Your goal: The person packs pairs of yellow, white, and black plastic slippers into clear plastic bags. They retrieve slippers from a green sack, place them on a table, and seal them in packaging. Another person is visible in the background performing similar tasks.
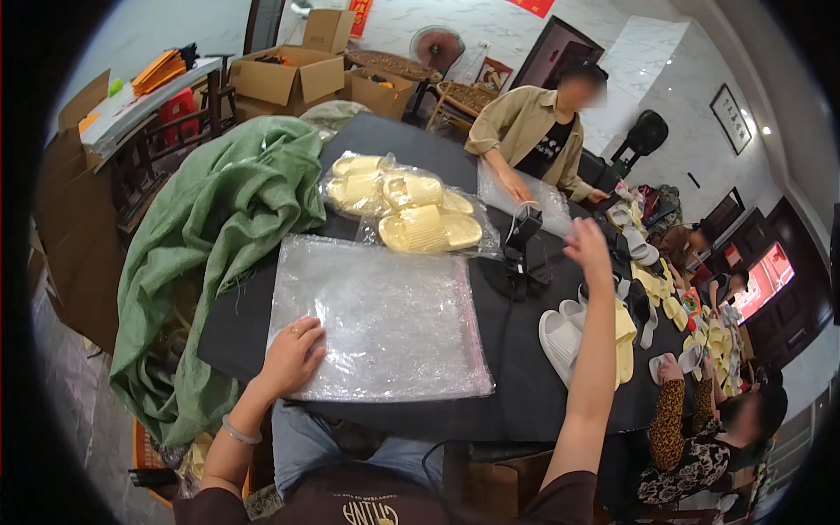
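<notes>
My left hand [296,354] lies on the left edge of a stack of clear plastic bags [381,324], its fingers resting flat on the film. My right hand [588,248] is stretched out over the right part of the dark table, fingers extended and holding nothing visible. Just left of it stands a small black device [525,249] with a cable. Below that hand and beside my forearm are white slippers [558,337] and a yellow slipper [624,346]. Beyond the bag stack, pale yellow slippers [420,210] lie packed in clear bags.
A green woven sack [227,227] drapes over the table's left side. Across the table, a person in a tan shirt [534,131] handles clear film. More slippers [665,293] run along the right, where other people sit. Cardboard boxes [284,79] stand at the back left.
</notes>
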Demonstrator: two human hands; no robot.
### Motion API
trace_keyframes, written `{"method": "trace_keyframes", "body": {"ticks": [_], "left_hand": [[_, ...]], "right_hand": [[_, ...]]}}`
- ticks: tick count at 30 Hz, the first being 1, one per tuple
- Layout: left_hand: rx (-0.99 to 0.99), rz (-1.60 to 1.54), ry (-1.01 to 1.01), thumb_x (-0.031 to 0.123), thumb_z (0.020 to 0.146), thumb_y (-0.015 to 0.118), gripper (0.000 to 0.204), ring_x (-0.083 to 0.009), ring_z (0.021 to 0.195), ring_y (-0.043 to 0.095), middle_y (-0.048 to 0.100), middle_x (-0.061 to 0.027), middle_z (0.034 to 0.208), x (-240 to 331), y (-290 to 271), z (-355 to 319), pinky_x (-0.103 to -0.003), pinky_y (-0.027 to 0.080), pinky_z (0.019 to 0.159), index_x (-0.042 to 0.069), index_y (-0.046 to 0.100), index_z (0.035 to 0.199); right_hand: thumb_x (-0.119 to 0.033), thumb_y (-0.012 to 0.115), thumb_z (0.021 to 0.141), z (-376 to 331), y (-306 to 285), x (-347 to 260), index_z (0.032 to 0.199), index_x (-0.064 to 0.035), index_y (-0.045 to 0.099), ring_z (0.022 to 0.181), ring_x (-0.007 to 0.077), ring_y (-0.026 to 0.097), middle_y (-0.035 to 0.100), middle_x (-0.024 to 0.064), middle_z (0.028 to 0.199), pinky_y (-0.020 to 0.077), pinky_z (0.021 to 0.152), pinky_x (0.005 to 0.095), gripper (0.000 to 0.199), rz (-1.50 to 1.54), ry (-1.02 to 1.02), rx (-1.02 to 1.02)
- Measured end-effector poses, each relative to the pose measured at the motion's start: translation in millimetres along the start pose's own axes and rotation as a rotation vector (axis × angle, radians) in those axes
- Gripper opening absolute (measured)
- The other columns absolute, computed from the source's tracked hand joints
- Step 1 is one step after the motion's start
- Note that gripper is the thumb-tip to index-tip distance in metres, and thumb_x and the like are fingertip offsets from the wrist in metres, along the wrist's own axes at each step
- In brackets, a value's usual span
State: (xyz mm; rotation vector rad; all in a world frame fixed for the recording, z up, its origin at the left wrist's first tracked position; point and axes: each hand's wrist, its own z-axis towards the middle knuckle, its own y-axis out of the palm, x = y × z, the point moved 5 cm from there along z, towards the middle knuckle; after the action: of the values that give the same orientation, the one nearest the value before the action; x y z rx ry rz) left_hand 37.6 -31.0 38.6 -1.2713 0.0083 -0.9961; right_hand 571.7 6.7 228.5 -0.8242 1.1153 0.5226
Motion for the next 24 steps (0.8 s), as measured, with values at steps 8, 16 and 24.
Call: {"method": "trace_keyframes", "body": {"ticks": [8, 16, 24], "left_hand": [[0.034, 0.029, -0.029, 0.021, 0.087, 0.063, 0.037, -0.0331, 0.128, 0.044, 0.053, -0.0131, 0.131, -4, 4, -5, -0.043, 0.035, 0.106, 0.005, 0.058, 0.119], [0.049, 0.045, -0.033, 0.025, 0.089, 0.060, 0.035, -0.0319, 0.129, 0.043, 0.052, -0.0129, 0.133, -4, 4, -4, -0.043, 0.034, 0.108, 0.006, 0.058, 0.119], [0.072, 0.038, -0.013, 0.023, 0.090, 0.060, 0.035, -0.0323, 0.128, 0.045, 0.053, -0.0141, 0.132, -5, 2, -9, -0.043, 0.035, 0.107, 0.006, 0.058, 0.120]], "right_hand": [[-0.031, 0.048, 0.099, -73, 70, -38, 0.109, -0.0020, 0.064, 0.057, 0.0082, 0.060, 0.068, 0.0073, 0.078, 0.0469, 0.051, 0.0205, 0.034, -0.094, -0.049, -0.585], [-0.021, 0.058, 0.094, -210, 164, 8, 0.117, -0.0010, 0.061, 0.079, 0.0180, 0.064, 0.068, 0.0103, 0.090, 0.0504, 0.075, 0.0303, 0.031, -0.313, -0.151, -1.031], [-0.022, 0.063, 0.085, -214, 186, 74, 0.092, -0.0004, 0.064, 0.075, 0.0311, 0.062, 0.065, 0.0170, 0.082, 0.0485, 0.070, 0.0378, 0.023, -0.703, -0.404, -0.991]]}}
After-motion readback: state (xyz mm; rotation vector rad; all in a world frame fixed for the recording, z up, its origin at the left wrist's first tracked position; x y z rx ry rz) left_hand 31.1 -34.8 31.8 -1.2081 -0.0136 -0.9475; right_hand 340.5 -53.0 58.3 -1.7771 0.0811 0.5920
